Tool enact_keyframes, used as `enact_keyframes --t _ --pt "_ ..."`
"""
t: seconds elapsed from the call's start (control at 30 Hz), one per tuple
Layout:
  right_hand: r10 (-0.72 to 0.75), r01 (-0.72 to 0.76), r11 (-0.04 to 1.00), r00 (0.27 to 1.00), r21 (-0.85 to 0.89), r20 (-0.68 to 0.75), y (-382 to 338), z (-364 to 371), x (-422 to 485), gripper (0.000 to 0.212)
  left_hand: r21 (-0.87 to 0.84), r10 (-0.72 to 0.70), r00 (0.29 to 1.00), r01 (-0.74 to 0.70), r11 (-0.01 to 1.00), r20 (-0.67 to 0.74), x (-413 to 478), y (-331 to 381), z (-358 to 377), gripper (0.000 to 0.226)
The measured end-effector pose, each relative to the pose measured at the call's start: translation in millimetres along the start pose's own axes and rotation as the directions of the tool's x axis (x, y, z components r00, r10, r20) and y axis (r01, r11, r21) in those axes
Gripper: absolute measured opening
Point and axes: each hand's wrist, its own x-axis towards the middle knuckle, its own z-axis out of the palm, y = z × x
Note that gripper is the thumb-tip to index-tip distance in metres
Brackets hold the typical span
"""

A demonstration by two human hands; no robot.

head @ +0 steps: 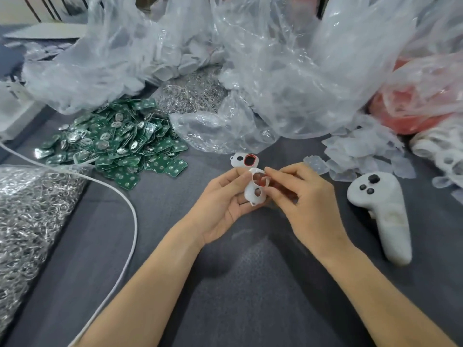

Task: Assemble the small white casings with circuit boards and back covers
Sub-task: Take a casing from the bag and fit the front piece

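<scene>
My left hand (220,199) holds a small white casing (255,191) with two openings, fingers curled round its left side. My right hand (303,196) pinches the casing's upper right rim, and something red shows under its fingers. A second white casing with a red ring (244,159) lies on the grey cloth just beyond my hands. A heap of green circuit boards (120,144) sits to the far left. Translucent back covers (360,151) are piled at the right.
Crumpled clear plastic bags (250,58) fill the back, one with white parts. A white controller (380,211) lies at the right. Metal rings in plastic (27,211) lie at the left beside a white cable (125,204). A red bag (413,101) sits far right.
</scene>
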Motion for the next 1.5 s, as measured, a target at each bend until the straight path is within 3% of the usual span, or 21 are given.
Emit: enact_keyframes --t 0.07,0.23,0.47,0.77,1.07,1.27,1.5 --pt "-0.044 0.042 0.996 0.999 -0.075 -0.027 1.6 -3.1 0.0 0.031 -0.010 0.001 1.000 -0.002 1.000 -0.015 0.6 0.6 1.7 0.029" --pt "-0.019 0.018 1.000 0.994 -0.014 -0.107 2.9 -9.3 3.3 0.024 0.006 -0.028 0.998 0.029 1.000 -0.047 -0.2 0.6 5.5 0.048" --pt "-0.073 0.071 0.997 0.994 -0.034 -0.076 -0.8 -1.6 -1.6 0.023 0.029 -0.023 0.999 0.022 0.999 0.028 -3.2 -6.0 7.3 0.032" --pt "-0.088 0.085 0.996 0.993 -0.042 -0.083 1.9 0.4 -1.8 0.024 0.020 -0.027 0.998 0.025 0.999 0.061 -3.1 -6.7 7.7 0.033" --pt "-0.002 0.007 0.995 0.999 0.103 -0.045 4.6 -0.8 0.5 0.021 0.063 -0.030 0.993 0.023 0.998 0.112 -4.0 -6.4 6.4 0.033" --pt "-0.090 0.091 0.996 0.992 0.012 -0.093 6.1 -0.2 -1.0 0.025 -0.001 -0.050 0.993 0.050 0.999 0.109 -5.2 -5.2 7.8 0.032" --pt "-0.095 0.101 0.994 0.989 0.051 -0.116 4.8 0.1 -0.3 0.025 -0.032 -0.065 0.991 0.069 0.997 0.113 -6.4 -3.7 9.1 0.034"
